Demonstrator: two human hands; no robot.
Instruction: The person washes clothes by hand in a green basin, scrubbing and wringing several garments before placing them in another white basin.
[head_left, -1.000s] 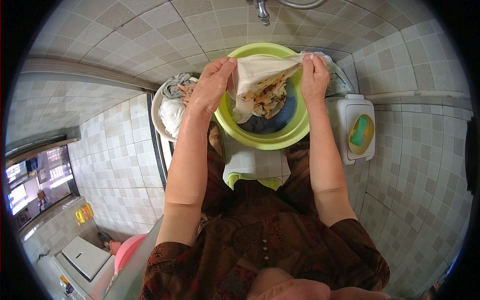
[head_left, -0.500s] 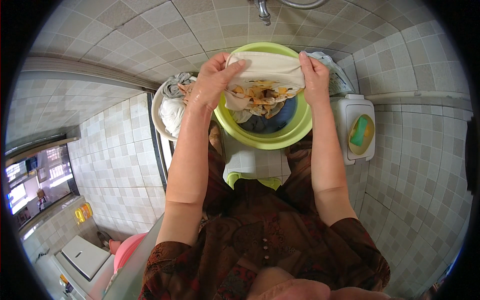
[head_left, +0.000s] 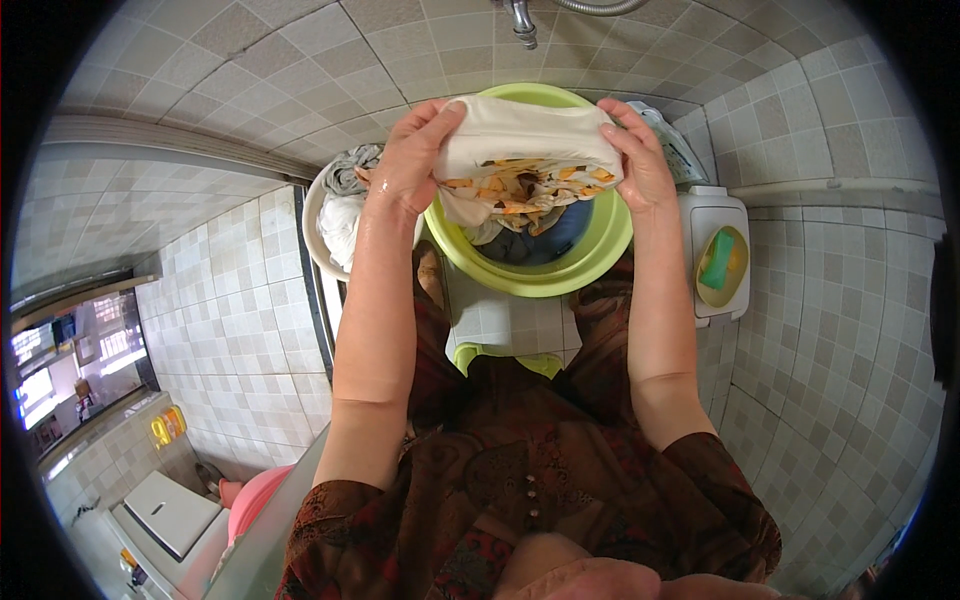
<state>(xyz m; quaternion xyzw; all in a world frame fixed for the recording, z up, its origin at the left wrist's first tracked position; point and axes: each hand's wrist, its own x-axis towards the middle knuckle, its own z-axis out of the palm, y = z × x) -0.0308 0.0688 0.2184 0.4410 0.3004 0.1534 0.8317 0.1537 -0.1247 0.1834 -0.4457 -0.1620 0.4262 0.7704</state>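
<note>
Stretched between my hands is a cream garment [head_left: 530, 130] with a wide plain band and an orange-and-brown patterned part hanging below. My left hand [head_left: 403, 165] pinches the band's left end between thumb and fingers. At the other end my right hand [head_left: 642, 165] grips the band, its thumb on the near side. The garment hangs over a lime-green basin [head_left: 530, 286]. Inside the basin lie dark wet cloth [head_left: 508, 246] and something blue [head_left: 566, 238]; the garment hides the far part.
Left of the basin stands a pale tub [head_left: 312, 222] with white cloth [head_left: 343, 230] and grey cloth [head_left: 350, 170]. At right, a white box [head_left: 737, 300] bears a yellow dish [head_left: 738, 270] with a green item [head_left: 717, 258]. A plastic bag [head_left: 668, 140] sits behind it. A tap [head_left: 521, 25] projects above.
Both hands have shifted slightly apart and the band is spread wider. The garment now shows more of its patterned part, and the right-hand fingers have changed their hold.
</note>
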